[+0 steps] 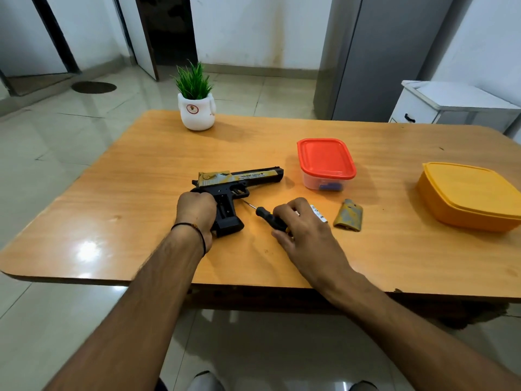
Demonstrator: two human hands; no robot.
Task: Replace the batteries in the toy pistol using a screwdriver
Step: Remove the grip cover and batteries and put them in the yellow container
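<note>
I have open room along the near strip and left side of the light wooden bench. Rightward, a red-lidded clear plastic box, a yellow-grey plastic cover and an orange plastic tub block the way; a white-potted green plant stands far back.

Seemingly a room in a home. Glossy tiled floor, white walls, wooden table bearing a potted plant and lidded food boxes. Nearby, a tall grey cabinet and white drawer unit.
</note>
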